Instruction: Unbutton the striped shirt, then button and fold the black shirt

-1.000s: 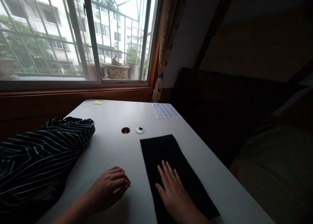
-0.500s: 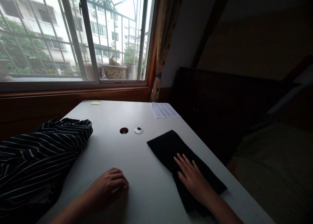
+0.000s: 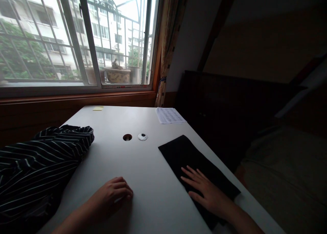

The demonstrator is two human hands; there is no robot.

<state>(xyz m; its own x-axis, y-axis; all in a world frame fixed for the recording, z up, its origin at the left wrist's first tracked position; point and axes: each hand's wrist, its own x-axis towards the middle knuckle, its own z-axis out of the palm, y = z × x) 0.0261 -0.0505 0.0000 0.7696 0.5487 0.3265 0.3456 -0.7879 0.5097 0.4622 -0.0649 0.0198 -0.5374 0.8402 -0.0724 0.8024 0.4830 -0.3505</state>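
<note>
A folded black cloth (image 3: 184, 152) lies flat on the right side of the white table (image 3: 143, 172). My right hand (image 3: 204, 191) rests on top of it, palm down, fingers spread. My left hand (image 3: 114, 193) is on the table left of the cloth, its fingers curled and pressed together; no object shows in it, though its palm is hidden. A heap of black cloth with white stripes (image 3: 51, 149) covers the table's left side, apart from both hands.
Beyond the hands are a round hole (image 3: 127, 137) in the tabletop and a small round cover (image 3: 142, 137). Printed sheets (image 3: 170, 115) lie at the far right edge, yellow notes (image 3: 97, 108) at the far left. A window and a tied curtain (image 3: 163, 70) stand behind.
The black cloth has shifted slightly right and its left edge now lies straighter. My right hand has spread its fingers and turned a little on it. My left hand has hardly moved.
</note>
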